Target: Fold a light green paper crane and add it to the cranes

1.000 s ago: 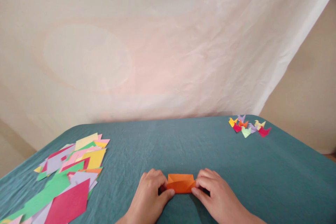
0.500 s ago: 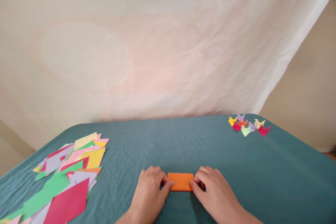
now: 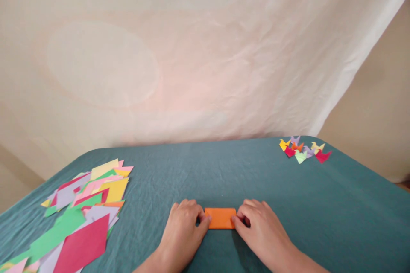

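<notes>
A folded orange paper (image 3: 221,219), a small flat rectangle, lies between my two hands near the front of the table. At its left end, my left hand (image 3: 185,230) pinches it, thumb on top and the other fingers curled behind. My right hand (image 3: 259,228) grips the right end the same way, its thumb on the near corner. The fingertips under and behind the paper are hidden.
A dark green cloth covers the table (image 3: 179,170). Loose coloured paper sheets (image 3: 85,243) lie in a spread pile on the left. Several small folded paper birds (image 3: 301,156) stand at the far right. Behind the table hangs a pale sheet (image 3: 192,59).
Both hands keep their pinch on the orange paper with hardly any movement. The whole view has shifted slightly.
</notes>
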A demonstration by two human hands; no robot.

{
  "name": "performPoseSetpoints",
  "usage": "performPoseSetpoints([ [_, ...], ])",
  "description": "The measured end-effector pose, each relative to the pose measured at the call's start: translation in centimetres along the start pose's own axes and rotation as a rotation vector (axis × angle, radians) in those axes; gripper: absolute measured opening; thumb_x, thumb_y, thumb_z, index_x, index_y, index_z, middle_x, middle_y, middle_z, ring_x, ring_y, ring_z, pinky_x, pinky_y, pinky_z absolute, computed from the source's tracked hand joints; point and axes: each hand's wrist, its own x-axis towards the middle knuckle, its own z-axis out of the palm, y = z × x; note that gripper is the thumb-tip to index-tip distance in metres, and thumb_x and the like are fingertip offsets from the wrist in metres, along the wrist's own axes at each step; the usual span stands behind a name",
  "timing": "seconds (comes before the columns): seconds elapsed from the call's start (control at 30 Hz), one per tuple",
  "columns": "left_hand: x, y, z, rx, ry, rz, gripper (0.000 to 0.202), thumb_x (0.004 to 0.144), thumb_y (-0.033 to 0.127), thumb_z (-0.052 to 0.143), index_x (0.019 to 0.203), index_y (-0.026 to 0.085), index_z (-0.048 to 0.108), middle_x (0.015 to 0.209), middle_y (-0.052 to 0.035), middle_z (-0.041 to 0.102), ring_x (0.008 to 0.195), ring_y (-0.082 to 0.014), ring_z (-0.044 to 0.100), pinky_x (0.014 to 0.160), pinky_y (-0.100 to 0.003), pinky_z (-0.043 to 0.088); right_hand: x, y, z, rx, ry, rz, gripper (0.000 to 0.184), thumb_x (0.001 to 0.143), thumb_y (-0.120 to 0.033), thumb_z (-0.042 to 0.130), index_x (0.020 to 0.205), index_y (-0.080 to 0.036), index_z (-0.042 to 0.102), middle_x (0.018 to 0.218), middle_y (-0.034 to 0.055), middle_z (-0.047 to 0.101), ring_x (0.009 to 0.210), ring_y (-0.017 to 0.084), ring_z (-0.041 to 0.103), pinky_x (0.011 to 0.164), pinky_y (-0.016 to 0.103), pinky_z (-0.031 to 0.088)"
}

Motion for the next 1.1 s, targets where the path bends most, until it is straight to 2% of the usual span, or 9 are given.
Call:
performPoseSetpoints([
  [1.1,0.4,-0.07,-0.2,0.037,-0.027,0.007,0.026,0.085,0.032,0.051,0.064,0.02,0.06,0.071,-0.0007,0.062,0.072,-0.0186,0.056,0.067,-0.029,0.034,0.17,-0.11,-0.31,0.0,-0.041,0.029,0.022,0.079,-0.017,0.061,0.057,-0.02,0.057,0.064,-0.0026,0.059,0.066,0.016,0.055,0.065,0.03,0.029],
])
